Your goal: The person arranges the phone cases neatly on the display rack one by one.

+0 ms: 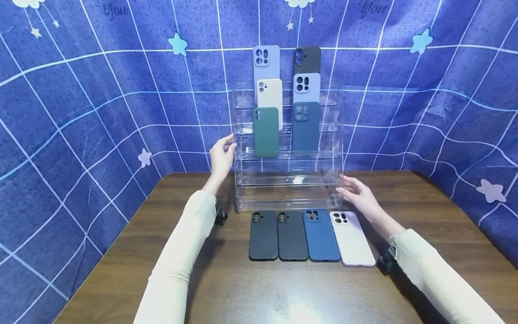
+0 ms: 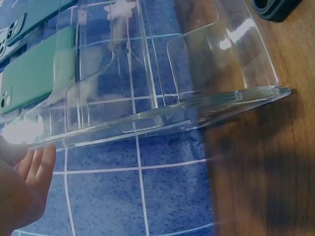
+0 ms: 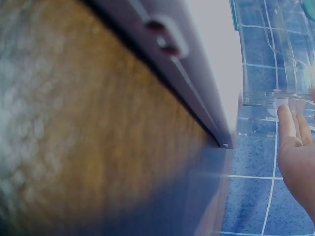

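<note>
A clear acrylic display rack [image 1: 289,181] with stepped tiers stands on the table. My left hand [image 1: 221,157] pinches its left side panel, thumb and fingers about the edge in the left wrist view. Lower down on the opposite side, my right hand [image 1: 360,198] holds the right side panel near the front, fingers along the outer face. The left column of the rack bears a lavender phone case [image 1: 267,67], a cream one and a green phone case [image 1: 266,132]. In the right column are a black phone case [image 1: 307,60], a light blue one and a dark blue phone case [image 1: 305,130].
Before the rack lie two black phone cases [image 1: 264,236], a blue phone case [image 1: 322,236] and a pale pink phone case [image 1: 353,238], in a row on the wooden table [image 1: 226,288]. A blue patterned cloth [image 1: 121,112] hangs behind and at the sides.
</note>
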Motion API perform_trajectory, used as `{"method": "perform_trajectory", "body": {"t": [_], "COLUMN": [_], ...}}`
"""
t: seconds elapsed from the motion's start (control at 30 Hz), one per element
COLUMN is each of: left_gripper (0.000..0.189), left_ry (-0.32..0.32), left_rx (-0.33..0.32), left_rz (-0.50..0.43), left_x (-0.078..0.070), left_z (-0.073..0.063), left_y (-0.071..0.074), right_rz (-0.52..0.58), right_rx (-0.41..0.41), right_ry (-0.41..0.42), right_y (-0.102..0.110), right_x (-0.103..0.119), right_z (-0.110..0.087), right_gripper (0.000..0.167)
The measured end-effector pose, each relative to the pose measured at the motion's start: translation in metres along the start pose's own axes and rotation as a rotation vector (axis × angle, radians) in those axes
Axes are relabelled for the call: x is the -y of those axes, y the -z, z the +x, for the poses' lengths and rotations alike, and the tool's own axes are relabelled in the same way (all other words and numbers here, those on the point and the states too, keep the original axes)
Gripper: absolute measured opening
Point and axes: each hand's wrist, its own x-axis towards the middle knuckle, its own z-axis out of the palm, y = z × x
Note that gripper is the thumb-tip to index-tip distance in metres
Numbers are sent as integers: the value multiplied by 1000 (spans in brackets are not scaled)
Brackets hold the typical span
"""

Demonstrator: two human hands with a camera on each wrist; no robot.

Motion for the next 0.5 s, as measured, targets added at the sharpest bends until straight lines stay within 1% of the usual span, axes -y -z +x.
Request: {"method": "perform_trajectory", "body": {"t": [0.2, 0.33, 0.43, 0.5], "left_gripper": [31, 31, 34, 37], "left_ry": [-8, 9, 24, 31], "left_rx": [-1, 9, 44, 85], "left_rz": [-14, -50, -68, -75], "left_x": [3, 6, 9, 11], "left_z": [2, -2, -6, -9], "left_y": [-1, 2, 5, 6], "right_rz": [2, 11, 15, 13], "right_rx": [1, -3, -5, -1], "right_ry": [0, 16, 23, 21], "right_y": [0, -3, -3, -2], "right_x": [2, 5, 6, 5], "right_z": [0, -1, -2, -2], "right_gripper": [61, 60, 61, 60]}}
